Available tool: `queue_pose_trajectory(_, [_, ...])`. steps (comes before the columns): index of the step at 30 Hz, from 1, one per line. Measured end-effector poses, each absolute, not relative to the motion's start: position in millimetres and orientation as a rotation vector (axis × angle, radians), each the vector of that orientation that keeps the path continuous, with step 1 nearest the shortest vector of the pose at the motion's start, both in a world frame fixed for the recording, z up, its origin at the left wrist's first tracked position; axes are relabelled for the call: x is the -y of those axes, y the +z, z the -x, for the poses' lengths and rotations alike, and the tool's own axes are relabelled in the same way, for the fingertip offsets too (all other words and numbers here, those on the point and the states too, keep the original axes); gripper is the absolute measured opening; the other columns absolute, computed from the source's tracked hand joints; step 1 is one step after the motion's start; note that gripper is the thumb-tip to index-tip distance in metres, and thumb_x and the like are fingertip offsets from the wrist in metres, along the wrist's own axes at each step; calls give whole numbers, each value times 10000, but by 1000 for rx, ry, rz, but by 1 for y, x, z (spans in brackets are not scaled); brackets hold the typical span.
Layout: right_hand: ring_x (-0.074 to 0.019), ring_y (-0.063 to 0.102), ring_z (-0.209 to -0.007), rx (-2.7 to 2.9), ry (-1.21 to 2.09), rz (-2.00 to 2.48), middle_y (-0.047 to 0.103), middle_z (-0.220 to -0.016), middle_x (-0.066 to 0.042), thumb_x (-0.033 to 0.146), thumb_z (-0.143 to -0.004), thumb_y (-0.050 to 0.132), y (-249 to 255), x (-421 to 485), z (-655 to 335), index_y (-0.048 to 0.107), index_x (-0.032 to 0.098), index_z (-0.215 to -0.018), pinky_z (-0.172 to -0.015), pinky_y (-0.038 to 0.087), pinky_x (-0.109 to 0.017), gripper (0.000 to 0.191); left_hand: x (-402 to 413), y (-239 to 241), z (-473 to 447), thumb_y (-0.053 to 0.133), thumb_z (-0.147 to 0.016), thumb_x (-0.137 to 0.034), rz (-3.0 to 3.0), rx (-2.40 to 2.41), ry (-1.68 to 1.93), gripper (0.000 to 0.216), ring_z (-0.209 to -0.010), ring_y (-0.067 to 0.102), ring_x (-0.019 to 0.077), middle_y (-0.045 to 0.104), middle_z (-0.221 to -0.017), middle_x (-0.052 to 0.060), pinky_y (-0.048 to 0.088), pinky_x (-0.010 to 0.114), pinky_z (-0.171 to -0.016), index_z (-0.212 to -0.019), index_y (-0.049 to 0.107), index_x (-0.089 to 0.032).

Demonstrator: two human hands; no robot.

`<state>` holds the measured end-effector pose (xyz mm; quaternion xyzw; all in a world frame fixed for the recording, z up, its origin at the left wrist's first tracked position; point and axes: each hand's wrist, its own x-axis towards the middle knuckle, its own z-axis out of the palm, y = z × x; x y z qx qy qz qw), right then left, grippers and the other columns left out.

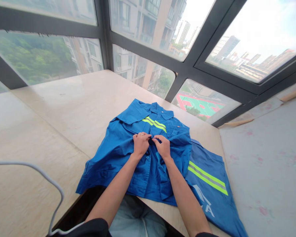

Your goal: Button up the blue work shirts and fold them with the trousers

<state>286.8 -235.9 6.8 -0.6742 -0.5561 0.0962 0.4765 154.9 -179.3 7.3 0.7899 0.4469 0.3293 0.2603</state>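
Observation:
A blue work shirt (pixel 118 154) with yellow-grey reflective stripes lies face up on a pale wooden table (pixel 64 112), collar toward the windows. My left hand (pixel 140 143) and my right hand (pixel 162 146) meet at the shirt's front placket, mid-chest. Both have their fingers pinched on the fabric edges there, thumbs close together. A ring shows on my left hand. A second blue garment (pixel 209 184) with a reflective stripe and white lettering lies under the shirt's right side and hangs over the table's near edge.
Tall dark-framed windows (pixel 187 65) wrap the far sides of the table. A white cable (pixel 51 187) loops across the near left. A pale stained surface (pixel 268 158) adjoins the table on the right. Bare wood stretches left of the shirt.

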Motion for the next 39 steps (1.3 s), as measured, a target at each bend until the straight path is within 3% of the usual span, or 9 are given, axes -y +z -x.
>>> queue_pose_trajectory(9, [-232,690,-835,1308,333,1600,753,-865,-62,371,-799,657,11,240,-285,729,205,-795,-822,526,-354,181,178,4,-158,483,-807,-27,-2123,-1229,946,417,-944,612,208,726,-953,26,334,416,-854,-962,764,-293])
queue_pose_trajectory(15, [-236,663,-797,1084,384,1671,743,-808,-54,400,-734,687,13,242,-296,726,189,-759,-799,496,-354,217,173,2,-155,480,-787,-24,-1997,-1207,1067,388,-875,621,207,718,-894,38,417,385,-837,-880,770,-264])
queue_pose_trajectory(23, [-151,502,-640,844,443,1606,585,-644,23,370,-693,659,7,243,-310,620,183,-670,-655,417,-282,192,173,5,-151,524,-830,-158,-1801,-1106,1229,201,-881,640,213,726,-900,44,458,359,-848,-890,706,-218])
queue_pose_trajectory(28, [-121,411,-553,766,542,1476,480,-581,52,407,-717,549,2,246,-314,529,202,-686,-564,374,-260,209,176,12,-147,513,-733,-154,-1801,-1147,1231,141,-738,610,192,670,-719,25,435,332,-751,-719,642,-210])
queue_pose_trajectory(34, [-127,457,-557,790,628,1398,523,-608,40,394,-706,535,6,247,-313,511,206,-707,-565,411,-262,189,186,15,-139,491,-684,-159,-2173,-1159,1243,150,-555,509,153,566,-545,1,349,366,-726,-543,493,-208])
queue_pose_trajectory(37, [-136,493,-596,833,616,1416,575,-656,28,326,-682,596,7,247,-311,518,206,-688,-600,437,-267,143,189,16,-136,474,-693,-153,-2235,-1147,1237,144,-542,510,148,591,-559,1,339,368,-722,-571,527,-208])
queue_pose_trajectory(39, [-176,572,-723,926,506,1476,649,-789,-7,255,-678,597,8,248,-308,587,200,-779,-717,485,-307,115,190,17,-135,460,-704,-145,-2241,-1147,1207,161,-545,524,152,606,-566,-2,346,366,-733,-642,593,-211])
